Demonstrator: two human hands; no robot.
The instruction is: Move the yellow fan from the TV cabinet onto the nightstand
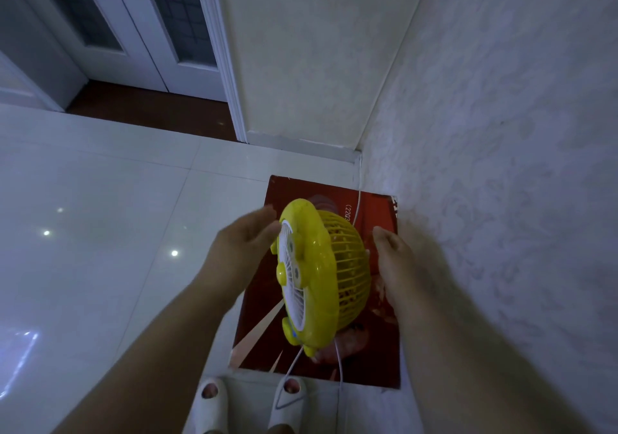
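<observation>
We had the yellow fan [322,274] up between both hands: left hand [245,244] cupped on its white-spoked front, right hand [396,263] against the ribbed plastic cage at the back. Round, glossy and toy-like, it hung over a red printed board [368,343] on the shiny tiled floor [100,233]. Its white cord [339,363] dangled down; where it ended was hard to make out.
</observation>
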